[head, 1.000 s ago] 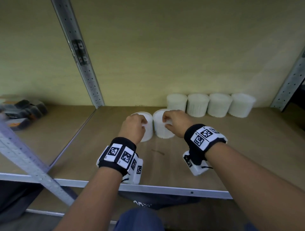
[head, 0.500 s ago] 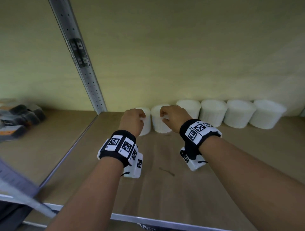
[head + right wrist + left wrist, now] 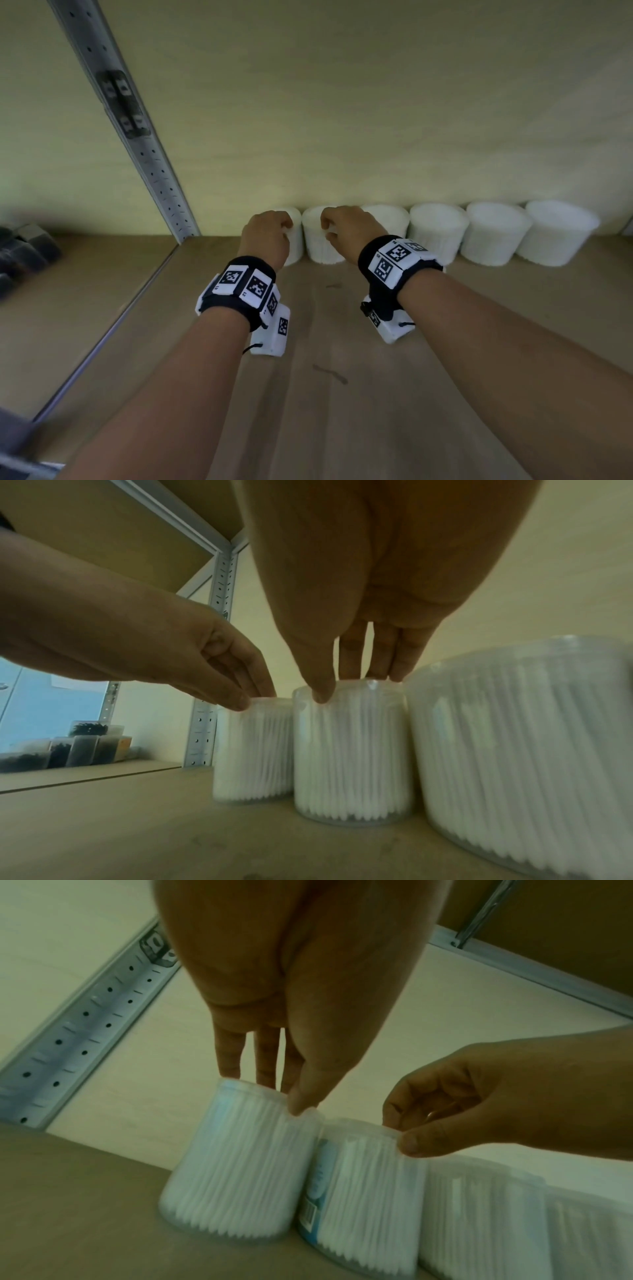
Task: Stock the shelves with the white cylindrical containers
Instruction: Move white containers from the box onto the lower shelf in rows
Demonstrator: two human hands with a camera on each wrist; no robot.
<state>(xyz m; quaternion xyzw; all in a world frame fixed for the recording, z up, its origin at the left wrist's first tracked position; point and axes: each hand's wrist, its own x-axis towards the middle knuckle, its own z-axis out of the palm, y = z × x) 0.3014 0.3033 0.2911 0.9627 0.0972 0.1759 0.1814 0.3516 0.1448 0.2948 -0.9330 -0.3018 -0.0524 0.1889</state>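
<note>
Two white cylindrical containers stand side by side at the back of the wooden shelf (image 3: 342, 411). My left hand (image 3: 286, 228) pinches the top rim of the leftmost container (image 3: 295, 250), thumb in front and fingers behind (image 3: 270, 1093). My right hand (image 3: 329, 228) grips the lid edge of the second container (image 3: 320, 248) the same way (image 3: 352, 685). Both containers (image 3: 236, 1172) (image 3: 349, 764) rest upright on the shelf, touching each other. Several more white containers (image 3: 438, 233) continue the row to the right along the back wall.
A perforated metal upright (image 3: 137, 137) rises at the left, just beside the leftmost container. Beyond it, dark packaged items (image 3: 24, 246) lie on the neighbouring shelf. Bare wooden shelf stretches in front of the row. Another shelf board hangs overhead (image 3: 103, 534).
Both hands have carried their containers back from the middle of the shelf to the wall, into line with the row on the right. The view has moved in closer.
</note>
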